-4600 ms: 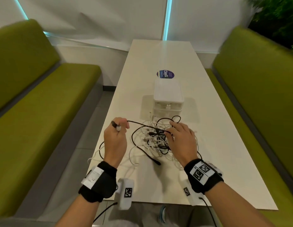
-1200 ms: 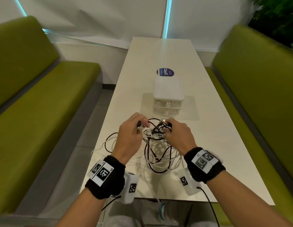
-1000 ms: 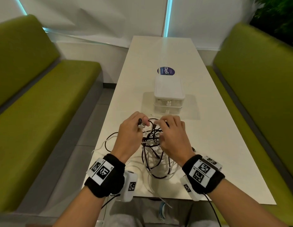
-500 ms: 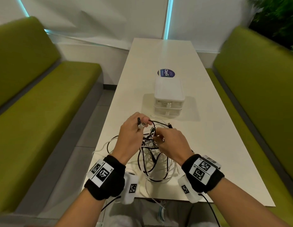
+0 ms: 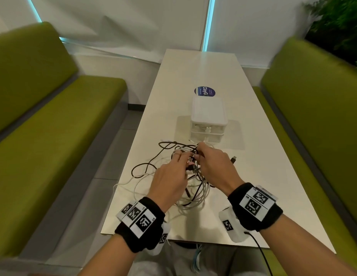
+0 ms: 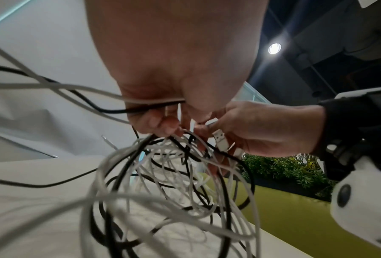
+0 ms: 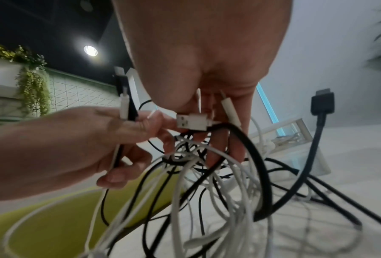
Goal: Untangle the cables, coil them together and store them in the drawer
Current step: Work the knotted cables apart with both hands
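Note:
A tangle of black and white cables [image 5: 195, 193] hangs from both hands just above the white table [image 5: 253, 176]. My left hand [image 5: 184, 159] grips several cable ends: a white plug and a black plug [image 7: 126, 108] stick up from its curled fingers [image 6: 160, 123]. My right hand [image 5: 198, 154] meets it fingertip to fingertip and pinches strands at a white USB plug [image 7: 191, 121], seen too in the left wrist view as the USB plug [image 6: 220, 139]. One black plug [image 5: 233, 159] sticks out free to the right. The white drawer unit [image 5: 209, 116] stands just beyond, drawers closed.
Loose black and white loops [image 5: 141, 172] trail over the table's left edge. A round blue sticker [image 5: 204, 91] lies behind the drawer unit. Green benches [image 5: 54, 146] flank the table on both sides, with a wall at the far end.
Both hands have come together over the knot and moved slightly forward toward the drawer unit. My right fingers now work at the white USB plug beside my left fingertips.

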